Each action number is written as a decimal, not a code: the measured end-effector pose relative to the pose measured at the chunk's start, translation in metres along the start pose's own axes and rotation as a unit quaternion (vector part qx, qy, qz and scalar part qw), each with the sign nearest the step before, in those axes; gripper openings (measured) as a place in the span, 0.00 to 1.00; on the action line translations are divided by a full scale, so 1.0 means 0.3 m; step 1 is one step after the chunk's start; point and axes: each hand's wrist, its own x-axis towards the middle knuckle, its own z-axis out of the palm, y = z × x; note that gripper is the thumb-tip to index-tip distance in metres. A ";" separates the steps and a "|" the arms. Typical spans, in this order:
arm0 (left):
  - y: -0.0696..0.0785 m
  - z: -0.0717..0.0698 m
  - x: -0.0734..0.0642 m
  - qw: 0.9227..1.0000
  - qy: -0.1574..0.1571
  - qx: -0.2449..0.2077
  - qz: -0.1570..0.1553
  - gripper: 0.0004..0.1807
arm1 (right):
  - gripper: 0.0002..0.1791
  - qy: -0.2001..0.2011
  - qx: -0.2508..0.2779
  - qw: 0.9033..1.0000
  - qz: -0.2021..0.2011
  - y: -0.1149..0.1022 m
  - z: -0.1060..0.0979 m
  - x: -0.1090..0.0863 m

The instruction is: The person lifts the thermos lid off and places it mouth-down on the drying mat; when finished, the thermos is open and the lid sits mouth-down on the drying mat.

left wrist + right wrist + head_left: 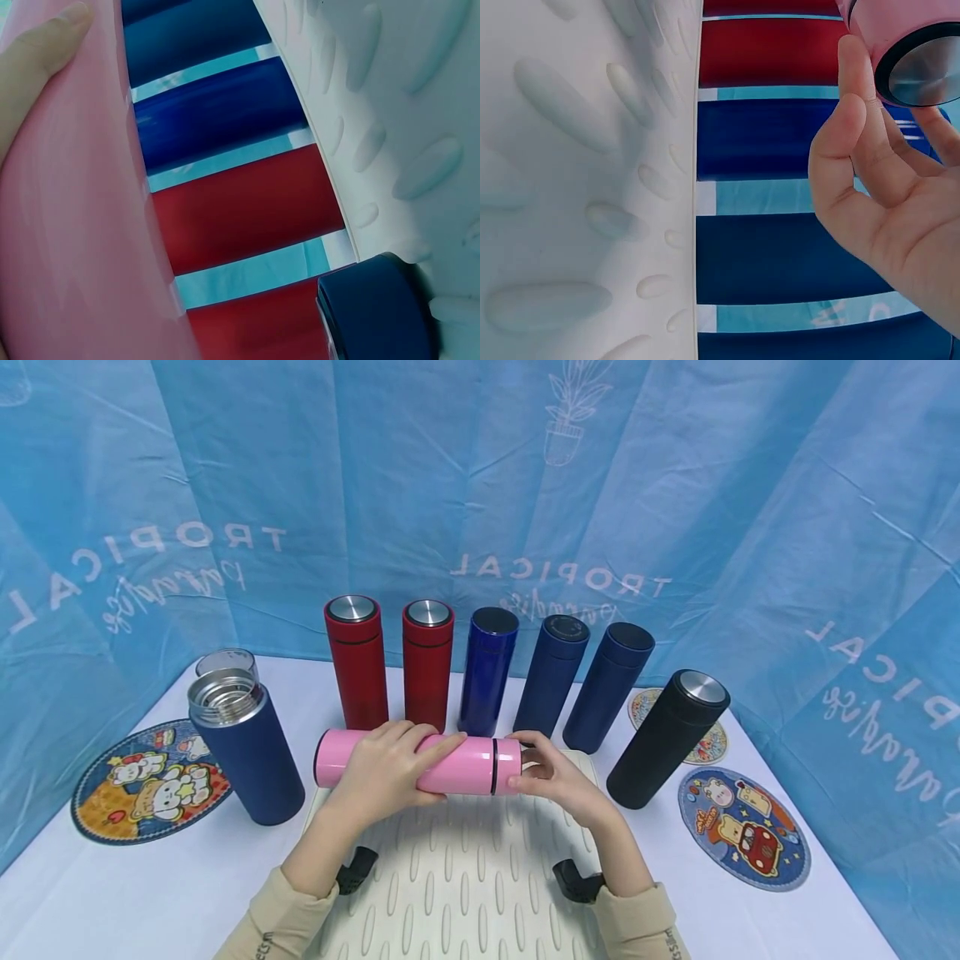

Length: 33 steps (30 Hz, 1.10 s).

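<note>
A glossy pink thermos point(472, 766) lies sideways over the cream ribbed mat in the head view, its black-ringed lid point(507, 767) pointing right. My left hand point(392, 766) grips the body, fingers over the top and thumb along the near side. At the other end my right hand point(558, 781) holds the lid by its edge, thumb below and fingers above. The right wrist view shows the lid's silver disc point(926, 71) between these fingers. In the left wrist view, my thumb point(49, 49) lies along the pink body.
Behind stand red thermoses point(428, 668) and several blue ones point(489, 668). A black thermos point(667, 739) leans at right. At left stands an open navy thermos point(251, 756) with a clear cup point(227, 658) behind its mouth. Round cartoon mats point(746, 828) lie on the white table point(832, 918).
</note>
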 end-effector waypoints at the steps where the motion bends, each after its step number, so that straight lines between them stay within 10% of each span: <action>1: 0.000 -0.001 0.000 1.000 0.000 0.000 0.000 0.43 | 0.36 -0.002 0.002 1.000 -0.004 -0.001 0.000 -0.001; 16: -0.009 -0.003 -0.001 1.000 0.007 0.007 0.005 0.42 | 0.41 0.013 -0.035 0.998 -0.051 0.008 0.005 0.006; 26: -0.010 -0.002 -0.003 1.000 -0.001 0.008 -0.001 0.43 | 0.29 0.042 -0.058 0.997 0.040 -0.006 -0.003 0.001; 33: -0.010 -0.003 -0.002 1.000 0.002 0.009 0.009 0.43 | 0.30 0.034 -0.029 0.999 0.030 -0.002 -0.007 0.001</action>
